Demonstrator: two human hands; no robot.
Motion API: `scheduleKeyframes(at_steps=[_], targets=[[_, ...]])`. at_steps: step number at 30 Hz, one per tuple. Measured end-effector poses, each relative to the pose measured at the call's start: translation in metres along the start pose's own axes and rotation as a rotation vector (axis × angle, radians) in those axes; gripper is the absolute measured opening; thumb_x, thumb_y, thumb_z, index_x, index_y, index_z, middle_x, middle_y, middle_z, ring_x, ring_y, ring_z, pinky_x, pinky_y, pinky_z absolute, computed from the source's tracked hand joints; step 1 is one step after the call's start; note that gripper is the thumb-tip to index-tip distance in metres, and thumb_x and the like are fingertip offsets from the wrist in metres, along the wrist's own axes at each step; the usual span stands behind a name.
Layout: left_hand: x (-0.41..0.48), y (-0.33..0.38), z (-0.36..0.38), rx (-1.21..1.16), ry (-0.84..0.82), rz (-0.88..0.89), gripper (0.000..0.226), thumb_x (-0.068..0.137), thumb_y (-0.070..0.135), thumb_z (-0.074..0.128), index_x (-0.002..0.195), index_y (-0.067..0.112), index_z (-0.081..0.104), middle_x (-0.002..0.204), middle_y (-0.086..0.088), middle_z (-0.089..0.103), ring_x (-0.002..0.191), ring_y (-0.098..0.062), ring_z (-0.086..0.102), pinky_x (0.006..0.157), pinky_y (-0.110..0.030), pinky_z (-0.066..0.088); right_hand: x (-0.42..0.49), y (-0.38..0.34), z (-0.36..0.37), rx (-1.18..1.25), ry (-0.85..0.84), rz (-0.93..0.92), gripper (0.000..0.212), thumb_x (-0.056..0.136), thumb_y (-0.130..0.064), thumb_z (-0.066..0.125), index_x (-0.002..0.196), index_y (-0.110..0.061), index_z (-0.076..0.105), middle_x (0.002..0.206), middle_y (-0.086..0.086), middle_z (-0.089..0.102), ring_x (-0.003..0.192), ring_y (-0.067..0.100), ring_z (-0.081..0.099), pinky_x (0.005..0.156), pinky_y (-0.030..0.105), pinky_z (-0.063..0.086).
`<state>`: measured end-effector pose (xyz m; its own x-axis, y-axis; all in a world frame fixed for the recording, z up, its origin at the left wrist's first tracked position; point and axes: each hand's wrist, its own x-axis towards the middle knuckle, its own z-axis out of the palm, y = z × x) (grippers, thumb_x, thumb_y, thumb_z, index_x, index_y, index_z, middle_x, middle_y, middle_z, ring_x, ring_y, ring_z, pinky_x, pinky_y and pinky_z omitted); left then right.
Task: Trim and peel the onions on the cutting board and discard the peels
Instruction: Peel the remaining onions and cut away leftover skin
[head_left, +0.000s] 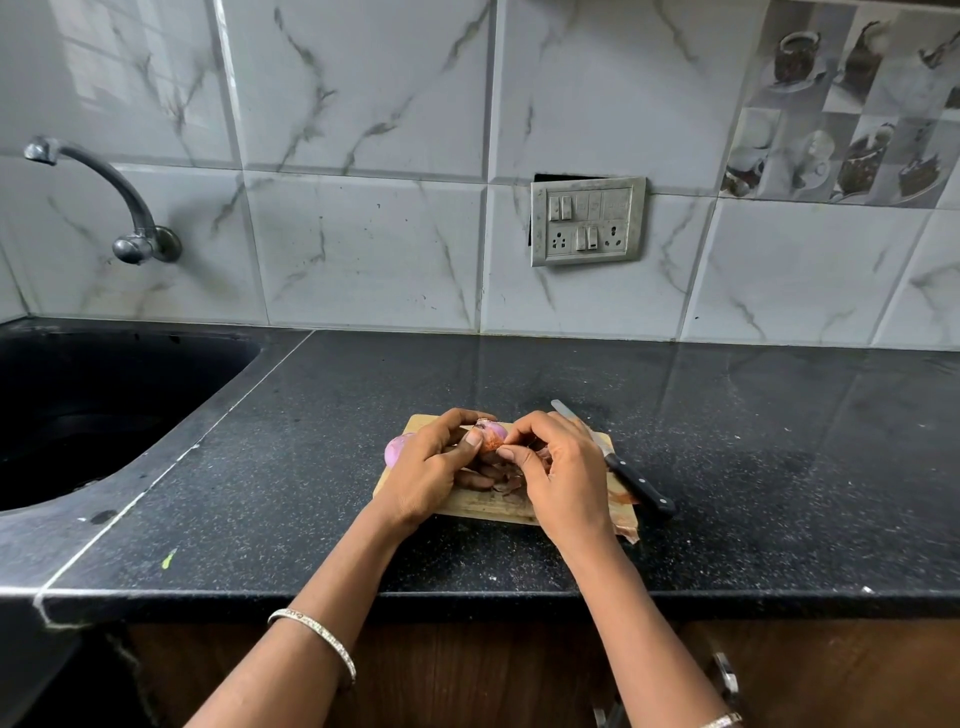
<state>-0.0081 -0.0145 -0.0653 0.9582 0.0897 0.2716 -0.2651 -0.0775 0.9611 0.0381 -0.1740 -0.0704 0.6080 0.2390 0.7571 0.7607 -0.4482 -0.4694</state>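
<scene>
Head view: onion (492, 432) between left grip (431, 467) and right grip (563, 467).

No text, label, brand or number can be read anywhere. Any marking on the switch plate (587, 221) on the far wall is too small and blurred to make out, and the picture tiles (841, 104) at the far right show only cups and pots.

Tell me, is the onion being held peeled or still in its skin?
Partly peeled: the onion shows purple on top, orange-brown skin clings below, pinched by the right hand; the left hand grips it.
</scene>
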Motion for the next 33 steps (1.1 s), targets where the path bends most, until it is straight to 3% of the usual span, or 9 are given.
scheduleKeyframes(at_steps=[7, 14, 19, 22, 25, 29, 33], targets=[[0.0002, -0.0013, 0.0003, -0.033, 0.046, 0.004, 0.023, 0.105, 0.008, 0.047, 0.126, 0.007, 0.057, 0.118, -0.018, 0.067, 0.095, -0.031, 0.074, 0.079, -0.04, 0.062, -0.0026, -0.0011, 0.0, -0.003, -0.067, -0.006, 0.017, 0.088, -0.012, 0.072, 0.086, -0.022, 0.059, 0.087, -0.014, 0.058, 0.086, 0.011, 0.052, 0.072, 0.032, 0.047], [-0.0009, 0.0001, 0.0002, -0.106, 0.045, -0.006, 0.024, 0.105, 0.006, 0.046, 0.126, 0.01, 0.058, 0.119, -0.017, 0.068, 0.098, -0.033, 0.074, 0.077, -0.04, 0.062, -0.0021, -0.0015, -0.0039, 0.039, 0.028, 0.099, 0.019, 0.084, 0.001, 0.069, 0.091, -0.017, 0.065, 0.085, -0.012, 0.066, 0.074, 0.01, 0.062, 0.067, 0.025, 0.051], [-0.0007, 0.0014, -0.0001, -0.114, 0.029, -0.017, 0.027, 0.105, 0.004, 0.044, 0.128, 0.009, 0.057, 0.123, -0.019, 0.065, 0.098, -0.038, 0.072, 0.082, -0.045, 0.062, 0.0, -0.001, -0.0023, 0.078, 0.076, 0.091, 0.006, 0.093, -0.019, 0.07, 0.096, -0.02, 0.075, 0.087, -0.014, 0.073, 0.077, 0.003, 0.066, 0.067, 0.02, 0.052], [-0.001, 0.0017, -0.0005, -0.108, 0.019, -0.024, 0.028, 0.105, 0.003, 0.044, 0.128, 0.009, 0.057, 0.123, -0.02, 0.065, 0.102, -0.038, 0.071, 0.085, -0.047, 0.061, 0.0002, -0.0037, -0.0029, 0.084, 0.069, 0.046, 0.01, 0.096, -0.022, 0.066, 0.097, -0.02, 0.076, 0.085, -0.015, 0.073, 0.078, 0.003, 0.065, 0.064, 0.016, 0.048], [-0.0024, 0.0032, -0.0006, -0.117, -0.004, -0.027, 0.027, 0.105, 0.005, 0.044, 0.127, 0.009, 0.058, 0.122, -0.016, 0.067, 0.107, -0.035, 0.07, 0.088, -0.046, 0.06, 0.0004, -0.0051, -0.0032, 0.128, 0.057, 0.056, 0.02, 0.095, -0.038, 0.066, 0.099, -0.022, 0.077, 0.089, -0.016, 0.074, 0.082, 0.002, 0.067, 0.069, 0.016, 0.051], [-0.0046, 0.0065, 0.0017, -0.068, 0.002, -0.013, 0.027, 0.104, 0.017, 0.052, 0.128, 0.01, 0.059, 0.114, -0.002, 0.072, 0.109, -0.025, 0.07, 0.091, -0.043, 0.059, 0.0003, -0.0019, -0.002, 0.139, 0.058, 0.058, 0.018, 0.091, -0.035, 0.069, 0.099, -0.023, 0.081, 0.09, -0.014, 0.076, 0.09, 0.001, 0.067, 0.075, 0.023, 0.054], [-0.0066, 0.0083, 0.0031, 0.064, 0.022, 0.039, 0.034, 0.097, 0.023, 0.064, 0.127, 0.01, 0.058, 0.116, -0.007, 0.073, 0.102, -0.018, 0.073, 0.086, -0.029, 0.059, 0.0, -0.0008, -0.0021, 0.166, 0.039, 0.065, 0.019, 0.088, -0.033, 0.071, 0.102, -0.024, 0.082, 0.09, -0.013, 0.077, 0.087, 0.004, 0.068, 0.072, 0.029, 0.056]])
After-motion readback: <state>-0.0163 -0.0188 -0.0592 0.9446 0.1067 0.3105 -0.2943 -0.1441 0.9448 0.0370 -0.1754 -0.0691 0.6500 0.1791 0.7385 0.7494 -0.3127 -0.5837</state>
